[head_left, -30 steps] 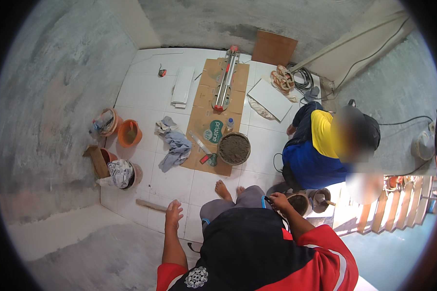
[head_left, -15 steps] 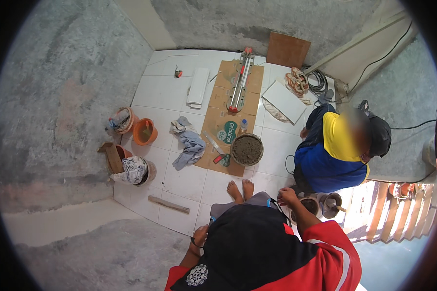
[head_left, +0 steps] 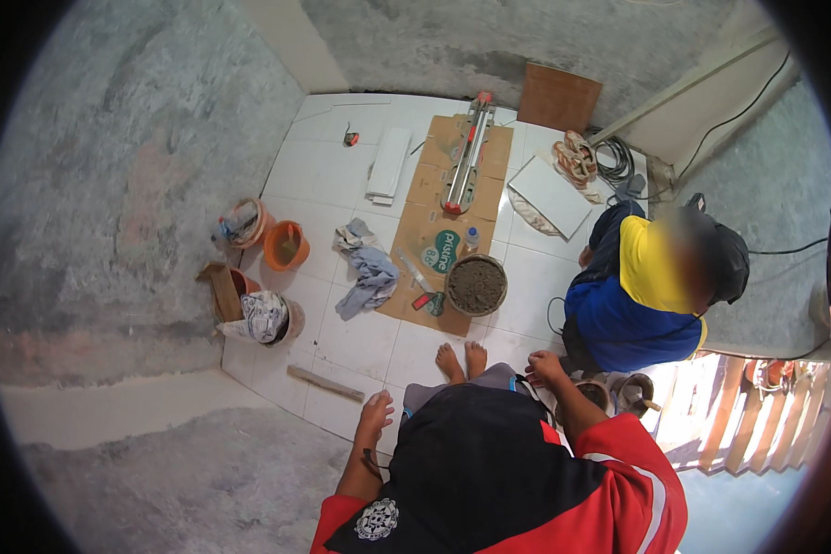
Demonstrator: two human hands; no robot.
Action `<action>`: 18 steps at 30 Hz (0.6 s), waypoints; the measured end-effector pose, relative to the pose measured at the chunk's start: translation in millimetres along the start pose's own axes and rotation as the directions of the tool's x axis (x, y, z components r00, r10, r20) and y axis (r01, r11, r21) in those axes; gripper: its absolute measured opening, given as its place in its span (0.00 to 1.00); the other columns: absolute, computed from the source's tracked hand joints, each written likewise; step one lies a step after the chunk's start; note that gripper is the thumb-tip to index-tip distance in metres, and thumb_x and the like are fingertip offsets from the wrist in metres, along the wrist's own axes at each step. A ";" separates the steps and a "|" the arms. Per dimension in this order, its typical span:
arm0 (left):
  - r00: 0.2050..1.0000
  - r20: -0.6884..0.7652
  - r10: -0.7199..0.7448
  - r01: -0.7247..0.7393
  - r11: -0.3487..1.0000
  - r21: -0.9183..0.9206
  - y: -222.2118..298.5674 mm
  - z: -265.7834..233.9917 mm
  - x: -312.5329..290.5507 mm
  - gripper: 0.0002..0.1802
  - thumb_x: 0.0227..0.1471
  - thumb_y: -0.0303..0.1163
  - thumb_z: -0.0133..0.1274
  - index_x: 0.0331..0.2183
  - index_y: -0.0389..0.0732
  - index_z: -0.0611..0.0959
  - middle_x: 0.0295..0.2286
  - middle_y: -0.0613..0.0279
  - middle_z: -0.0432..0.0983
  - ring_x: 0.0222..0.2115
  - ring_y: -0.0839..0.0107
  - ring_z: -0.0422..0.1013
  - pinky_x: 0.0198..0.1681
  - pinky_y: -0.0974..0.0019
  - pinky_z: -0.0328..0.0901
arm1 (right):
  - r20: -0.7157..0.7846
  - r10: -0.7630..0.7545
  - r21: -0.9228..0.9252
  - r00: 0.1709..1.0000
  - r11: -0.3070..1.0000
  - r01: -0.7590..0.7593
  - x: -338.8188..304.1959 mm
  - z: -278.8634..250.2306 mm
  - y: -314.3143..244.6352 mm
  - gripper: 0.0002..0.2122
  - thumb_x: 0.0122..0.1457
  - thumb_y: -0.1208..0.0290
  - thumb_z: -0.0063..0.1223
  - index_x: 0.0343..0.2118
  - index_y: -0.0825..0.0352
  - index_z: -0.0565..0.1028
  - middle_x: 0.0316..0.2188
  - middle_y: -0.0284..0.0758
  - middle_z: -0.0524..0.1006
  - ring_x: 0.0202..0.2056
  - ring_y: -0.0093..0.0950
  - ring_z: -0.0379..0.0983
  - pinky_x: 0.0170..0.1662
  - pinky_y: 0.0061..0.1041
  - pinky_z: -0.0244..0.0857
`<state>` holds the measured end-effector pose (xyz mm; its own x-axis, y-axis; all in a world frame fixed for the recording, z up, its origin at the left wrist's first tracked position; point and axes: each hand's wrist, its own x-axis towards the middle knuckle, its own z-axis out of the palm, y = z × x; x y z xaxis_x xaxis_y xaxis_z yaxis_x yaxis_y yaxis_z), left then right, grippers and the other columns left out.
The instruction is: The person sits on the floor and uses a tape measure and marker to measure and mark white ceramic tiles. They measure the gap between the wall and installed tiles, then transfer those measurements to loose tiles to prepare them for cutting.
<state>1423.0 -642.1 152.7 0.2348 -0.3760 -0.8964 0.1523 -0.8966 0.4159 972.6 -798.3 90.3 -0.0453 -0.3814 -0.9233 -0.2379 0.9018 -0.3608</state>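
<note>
My left hand [head_left: 376, 413] is raised beside my left hip, its fingers stretched and holding nothing visible. In front of my right hip, my right hand [head_left: 544, 368] has curled fingers; a thin dark cord hangs close to it, and I cannot make out what lies in the grip. Ahead of my bare feet [head_left: 461, 360] stands a bucket of grey-brown mortar [head_left: 476, 284]. Beside it, a long flat tool with a red end [head_left: 418, 277] rests on a flattened cardboard sheet [head_left: 400, 312]. A small clear bottle with a blue cap [head_left: 472, 237] is just behind the bucket.
A tile cutter [head_left: 468, 157] lies on the cardboard. A crouching co-worker [head_left: 632, 305] is at right, near two buckets [head_left: 633, 392]. An orange bucket [head_left: 286, 246], crumpled cloth [head_left: 369, 277], wooden strip [head_left: 325, 382], stacked white tiles [head_left: 390, 164] and a coiled cable [head_left: 615, 159] are around.
My left hand has come away from my side, forward and outward, and its fingers have straightened. My right hand stays nearly where it was. The whole view has shifted slightly.
</note>
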 end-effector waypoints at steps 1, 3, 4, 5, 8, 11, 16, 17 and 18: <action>1.000 0.005 -0.013 0.013 1.000 0.016 -0.5 2.8 -1.2 0.37 0.64 0.55 0.48 0.64 0.42 0.67 0.56 0.55 0.72 0.52 0.59 0.71 0.51 0.53 0.68 | -0.012 0.007 0.001 1.000 1.000 -0.007 -2.9 -2.1 4.0 0.18 0.64 0.66 0.52 0.55 0.65 0.71 0.36 0.43 0.81 0.28 0.36 0.80 0.31 0.38 0.76; 0.999 0.015 -0.039 0.039 0.998 0.050 -4.1 8.1 -4.2 0.36 0.64 0.55 0.48 0.64 0.41 0.67 0.56 0.56 0.72 0.51 0.60 0.71 0.51 0.53 0.68 | -0.022 0.022 0.022 1.000 1.000 -0.022 -5.8 -6.9 16.1 0.18 0.63 0.66 0.52 0.55 0.65 0.72 0.35 0.42 0.81 0.28 0.36 0.80 0.31 0.39 0.76; 0.999 0.014 -0.046 0.046 0.998 0.051 -8.3 9.7 -4.1 0.35 0.64 0.55 0.49 0.62 0.42 0.69 0.54 0.57 0.73 0.51 0.60 0.71 0.50 0.53 0.68 | -0.027 0.029 0.032 0.999 0.999 -0.029 -6.0 -9.9 23.1 0.18 0.63 0.67 0.52 0.55 0.65 0.72 0.35 0.42 0.81 0.28 0.36 0.80 0.32 0.39 0.76; 0.998 0.013 -0.054 0.053 0.997 0.052 -12.4 11.4 -5.4 0.34 0.64 0.55 0.49 0.61 0.43 0.71 0.53 0.58 0.73 0.50 0.61 0.72 0.48 0.53 0.68 | -0.030 0.037 0.038 0.999 0.999 -0.036 -5.1 -11.8 29.2 0.17 0.63 0.66 0.52 0.54 0.64 0.72 0.34 0.42 0.81 0.28 0.36 0.80 0.32 0.39 0.76; 0.998 0.013 -0.069 0.069 0.996 0.051 -26.1 10.4 -10.4 0.33 0.63 0.55 0.49 0.60 0.43 0.72 0.52 0.60 0.74 0.50 0.61 0.72 0.47 0.53 0.68 | -0.028 0.050 0.051 0.998 0.998 -0.048 -3.5 -12.3 43.4 0.15 0.65 0.65 0.52 0.52 0.63 0.73 0.33 0.40 0.81 0.27 0.36 0.80 0.31 0.40 0.76; 0.997 0.027 -0.066 0.065 0.997 0.050 -26.4 11.7 -23.6 0.33 0.65 0.53 0.48 0.61 0.40 0.70 0.53 0.57 0.73 0.49 0.62 0.71 0.47 0.57 0.69 | -0.018 0.038 0.056 0.999 0.998 -0.037 1.5 -12.7 55.2 0.14 0.65 0.66 0.52 0.52 0.63 0.73 0.33 0.42 0.80 0.28 0.37 0.80 0.32 0.41 0.76; 0.994 0.106 0.012 -0.016 0.999 0.039 -1.3 19.0 -49.5 0.32 0.65 0.52 0.48 0.59 0.37 0.71 0.52 0.58 0.73 0.43 0.67 0.72 0.43 0.64 0.69 | -0.023 -0.004 0.085 1.000 0.996 0.006 17.3 -5.1 57.1 0.15 0.65 0.67 0.52 0.52 0.64 0.72 0.34 0.44 0.80 0.28 0.37 0.80 0.32 0.41 0.77; 0.993 0.119 0.018 -0.022 0.999 0.035 1.6 21.7 -52.6 0.32 0.65 0.52 0.48 0.58 0.37 0.72 0.51 0.59 0.74 0.42 0.68 0.73 0.43 0.64 0.68 | -0.023 -0.001 0.085 1.000 0.996 0.003 17.0 -2.0 55.5 0.15 0.65 0.67 0.52 0.52 0.64 0.72 0.34 0.44 0.80 0.28 0.37 0.80 0.32 0.41 0.77; 0.991 0.127 0.027 -0.031 0.999 0.031 4.5 20.4 -54.5 0.31 0.65 0.52 0.48 0.57 0.37 0.73 0.50 0.60 0.74 0.41 0.69 0.73 0.42 0.65 0.68 | -0.019 -0.002 0.084 1.000 0.996 0.003 15.1 3.2 52.0 0.15 0.65 0.67 0.52 0.53 0.65 0.72 0.34 0.43 0.80 0.28 0.37 0.80 0.32 0.41 0.78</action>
<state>1391.3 -630.4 200.3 0.1146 -0.4269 -0.8970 0.1150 -0.8912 0.4388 962.6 -756.5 57.2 -0.0635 -0.3868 -0.9200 -0.1553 0.9144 -0.3737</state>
